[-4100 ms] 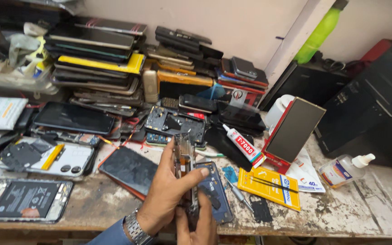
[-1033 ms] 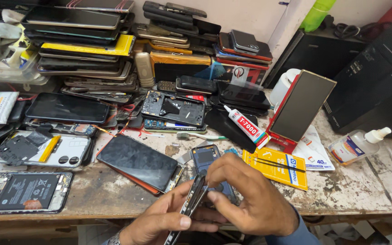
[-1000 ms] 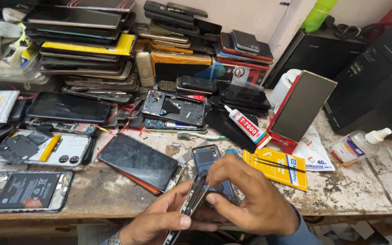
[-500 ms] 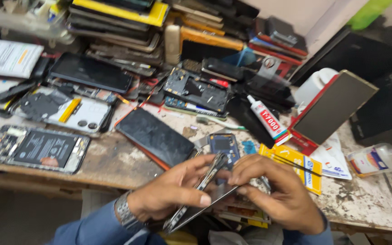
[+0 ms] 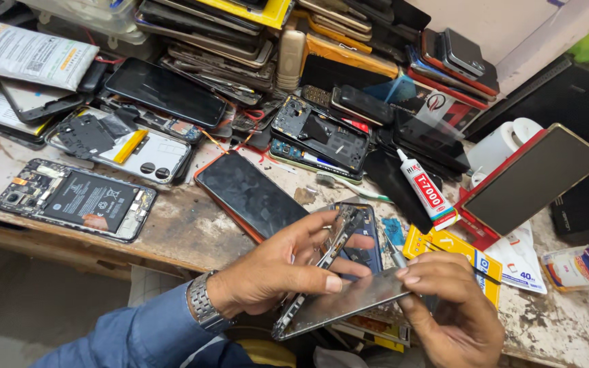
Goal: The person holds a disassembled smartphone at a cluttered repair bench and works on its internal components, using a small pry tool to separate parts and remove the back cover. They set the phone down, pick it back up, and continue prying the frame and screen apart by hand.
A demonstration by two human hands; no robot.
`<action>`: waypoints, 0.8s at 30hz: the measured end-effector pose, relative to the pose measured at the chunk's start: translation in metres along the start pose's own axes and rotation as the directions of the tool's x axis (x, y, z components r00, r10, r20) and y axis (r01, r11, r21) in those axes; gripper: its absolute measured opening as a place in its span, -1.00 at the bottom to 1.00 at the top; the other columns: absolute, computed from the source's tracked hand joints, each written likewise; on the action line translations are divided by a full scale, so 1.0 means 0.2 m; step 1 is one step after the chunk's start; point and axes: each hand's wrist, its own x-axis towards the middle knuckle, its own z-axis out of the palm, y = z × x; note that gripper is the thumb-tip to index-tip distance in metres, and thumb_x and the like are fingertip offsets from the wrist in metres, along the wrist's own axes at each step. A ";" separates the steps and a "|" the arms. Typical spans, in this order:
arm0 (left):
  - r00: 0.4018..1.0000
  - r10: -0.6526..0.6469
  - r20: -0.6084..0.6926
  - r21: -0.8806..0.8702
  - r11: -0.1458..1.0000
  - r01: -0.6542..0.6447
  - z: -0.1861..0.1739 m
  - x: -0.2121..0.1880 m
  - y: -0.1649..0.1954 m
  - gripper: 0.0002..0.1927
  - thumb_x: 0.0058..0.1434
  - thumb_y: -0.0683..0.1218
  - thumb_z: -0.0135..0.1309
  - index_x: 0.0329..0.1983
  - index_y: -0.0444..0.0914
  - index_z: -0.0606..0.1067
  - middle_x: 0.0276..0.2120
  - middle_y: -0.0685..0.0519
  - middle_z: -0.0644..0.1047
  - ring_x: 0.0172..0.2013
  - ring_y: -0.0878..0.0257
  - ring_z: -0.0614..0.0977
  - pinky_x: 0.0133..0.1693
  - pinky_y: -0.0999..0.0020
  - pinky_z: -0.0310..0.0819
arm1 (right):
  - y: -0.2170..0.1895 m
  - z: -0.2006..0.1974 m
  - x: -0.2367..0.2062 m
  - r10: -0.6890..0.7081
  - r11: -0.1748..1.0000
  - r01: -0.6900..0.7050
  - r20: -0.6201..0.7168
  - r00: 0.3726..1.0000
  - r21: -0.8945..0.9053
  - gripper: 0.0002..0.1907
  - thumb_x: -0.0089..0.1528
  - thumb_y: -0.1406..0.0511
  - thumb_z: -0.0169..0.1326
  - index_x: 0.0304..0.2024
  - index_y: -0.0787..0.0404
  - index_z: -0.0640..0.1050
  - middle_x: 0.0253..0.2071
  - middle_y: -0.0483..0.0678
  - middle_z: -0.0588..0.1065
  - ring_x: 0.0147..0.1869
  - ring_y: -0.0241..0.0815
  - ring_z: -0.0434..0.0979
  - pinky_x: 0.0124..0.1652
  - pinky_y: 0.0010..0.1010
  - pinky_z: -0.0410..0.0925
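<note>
Workbench (image 5: 172,235), worn and paint-flecked, serves as my landmark. Along its far edge stands a stack of phones (image 5: 240,27); at its right end a red-edged phone (image 5: 533,178) leans propped. Mid-bench lies a black phone with an orange rim (image 5: 250,194), screen up; toward the left edge an opened phone with its battery exposed (image 5: 76,200); right of centre a glue tube (image 5: 425,189).

Change since half a second ago: I have tipped the phone chassis (image 5: 325,249) further open, so its display panel (image 5: 345,305) now slopes away from it, hinged at the lower end, just off the bench's near edge. The separation looks well advanced, though I cannot tell whether any cable joins them.

Left hand (image 5: 277,269): closed round the chassis, thumb on the panel. Right hand (image 5: 451,310): fingertips pinching the panel's free end.
</note>
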 end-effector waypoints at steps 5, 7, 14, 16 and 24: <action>0.996 0.025 -0.089 0.024 0.999 -0.023 0.02 0.01 0.00 -0.07 0.15 -0.27 0.18 0.54 -0.27 0.01 0.34 -0.14 0.33 0.23 0.05 0.52 0.10 0.23 0.49 | 0.05 0.09 -0.12 0.153 0.980 -0.124 -0.192 0.969 0.155 -0.61 0.19 0.52 0.22 0.06 0.37 0.48 0.12 0.14 0.48 0.24 -0.06 0.51 0.29 -0.19 0.37; 0.989 0.032 -0.144 0.054 0.998 -0.025 0.04 0.01 0.00 -0.04 0.12 -0.26 0.19 0.54 -0.25 -0.01 0.32 -0.13 0.34 0.21 0.06 0.52 0.02 0.22 0.49 | 0.05 0.16 -0.16 0.233 0.943 -0.146 -0.276 0.932 0.299 -0.56 0.21 0.53 0.20 0.14 0.38 0.44 0.21 0.19 0.44 0.31 -0.03 0.50 0.33 -0.13 0.34; 0.947 0.175 -0.270 0.373 0.926 -0.065 0.14 0.06 -0.02 0.08 0.04 -0.14 0.35 0.53 -0.42 0.00 0.17 -0.15 0.46 0.10 0.17 0.57 0.10 0.33 0.49 | 0.08 0.27 -0.18 0.495 0.708 -0.215 -0.256 0.830 0.673 -0.31 0.23 0.48 0.13 0.39 0.31 0.23 0.38 0.23 0.29 0.41 0.07 0.36 0.39 0.00 0.24; 0.940 0.220 -0.262 0.475 0.877 -0.072 0.16 0.09 -0.01 0.08 0.03 -0.10 0.38 0.52 -0.44 0.04 0.16 -0.11 0.47 0.10 0.23 0.56 0.09 0.36 0.50 | 0.08 0.27 -0.17 0.554 0.673 -0.244 -0.258 0.791 0.698 -0.26 0.22 0.45 0.13 0.43 0.24 0.19 0.40 0.19 0.27 0.41 0.05 0.34 0.35 0.00 0.23; 0.942 0.212 -0.261 0.359 0.927 -0.109 0.21 0.18 -0.02 0.12 -0.01 -0.11 0.37 0.51 -0.40 -0.03 0.14 -0.10 0.48 0.05 0.25 0.59 0.04 0.40 0.53 | 0.09 0.30 -0.15 0.705 0.501 -0.326 -0.160 0.691 0.802 -0.27 0.28 0.23 0.06 0.46 0.17 0.14 0.34 0.12 0.33 0.40 0.08 0.35 0.31 0.06 0.24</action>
